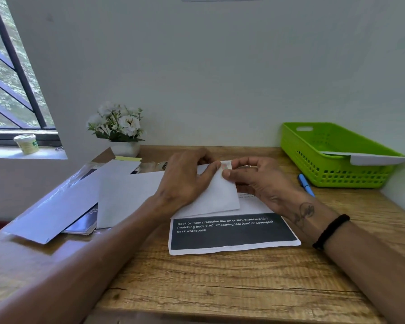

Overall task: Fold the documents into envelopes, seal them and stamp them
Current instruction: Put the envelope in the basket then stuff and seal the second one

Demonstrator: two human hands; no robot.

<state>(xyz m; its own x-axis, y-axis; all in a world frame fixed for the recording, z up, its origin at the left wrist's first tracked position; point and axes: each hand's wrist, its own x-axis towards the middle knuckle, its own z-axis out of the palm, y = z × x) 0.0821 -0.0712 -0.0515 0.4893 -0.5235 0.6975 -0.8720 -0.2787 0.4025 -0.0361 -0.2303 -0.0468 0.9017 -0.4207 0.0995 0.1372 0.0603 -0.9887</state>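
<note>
Hands are meeting over a white envelope (pixel 216 195) lying on a printed sheet (pixel 232 232): left hand (pixel 185 181) pressing it flat, right hand (pixel 255 178) pinching a stamp (pixel 226 165) at its corner. Green basket (pixel 332 157), blue pen (pixel 305 184) and flower pot (pixel 124 148) are sitting nearby.

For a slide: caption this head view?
Both hands press a stamp onto an envelope.

White envelope (pixel 216 195) flat atop a printed document (pixel 232 232), small stamp (pixel 226 165) at its far right corner
</note>
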